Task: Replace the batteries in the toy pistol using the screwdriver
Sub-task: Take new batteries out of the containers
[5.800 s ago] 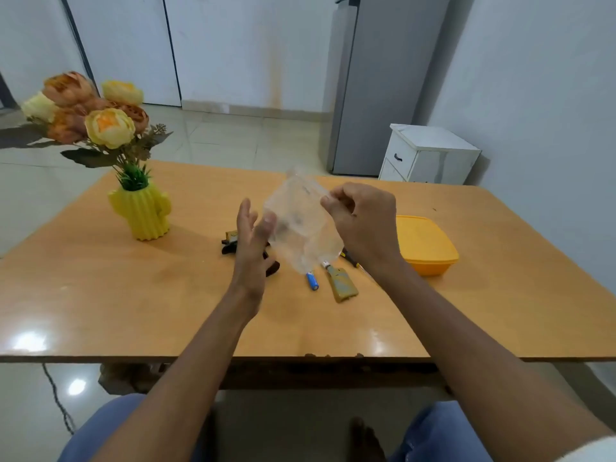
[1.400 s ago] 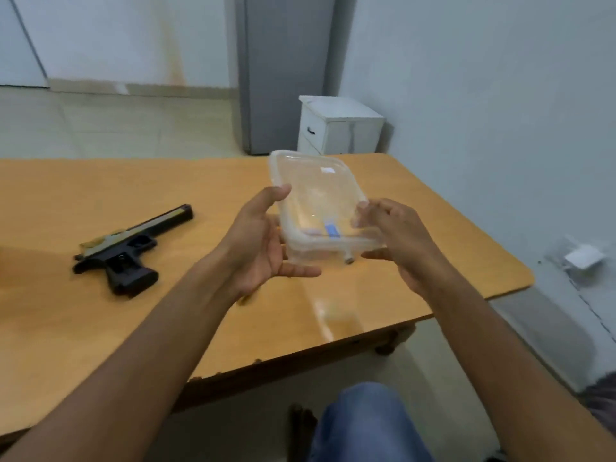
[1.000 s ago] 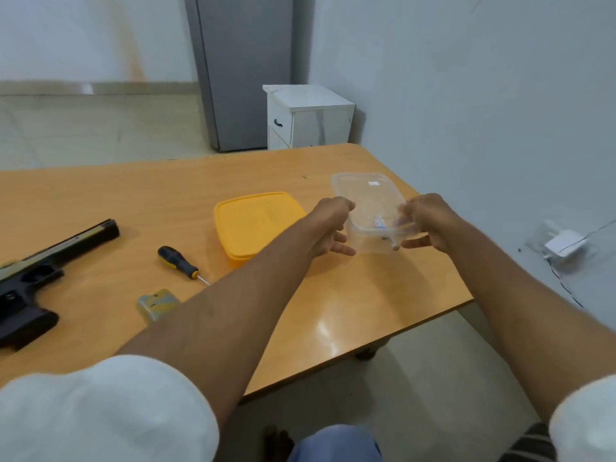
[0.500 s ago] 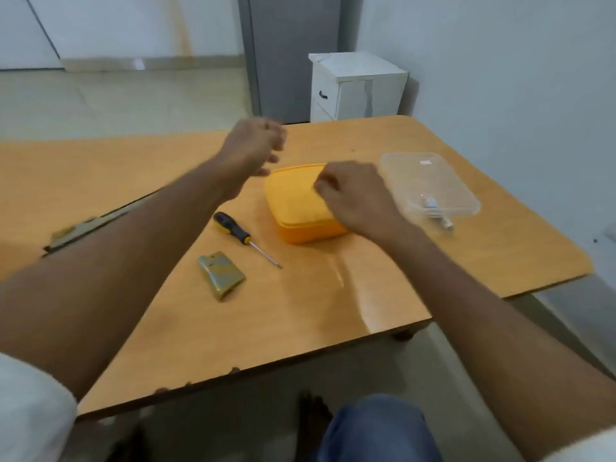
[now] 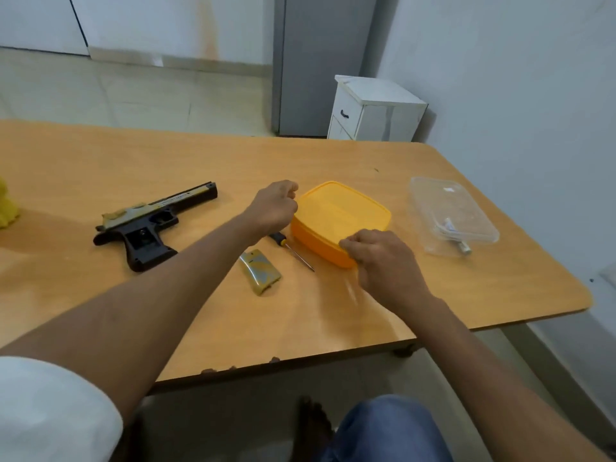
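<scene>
The black and gold toy pistol (image 5: 153, 221) lies on its side at the table's left, its grip compartment uncovered. Its gold battery cover (image 5: 261, 271) and the black-handled screwdriver (image 5: 293, 251) lie between my forearms. A shut yellow box (image 5: 340, 211) stands in the middle. My left hand (image 5: 275, 205) curls its fingers at the box's far left corner. My right hand (image 5: 376, 255) grips the lid's near edge. To the right stands a clear container (image 5: 450, 208) with small batteries (image 5: 448, 226) inside.
The wooden table (image 5: 466, 295) ends close to the clear container on the right and near my knees in front. A yellow vase (image 5: 5, 208) shows at the left edge. A white cabinet (image 5: 373, 108) and a grey fridge (image 5: 320, 61) stand beyond the table.
The clear container was set down at the right and both hands left it. My right hand went to the yellow box, and my left hand came down to its far left corner.
</scene>
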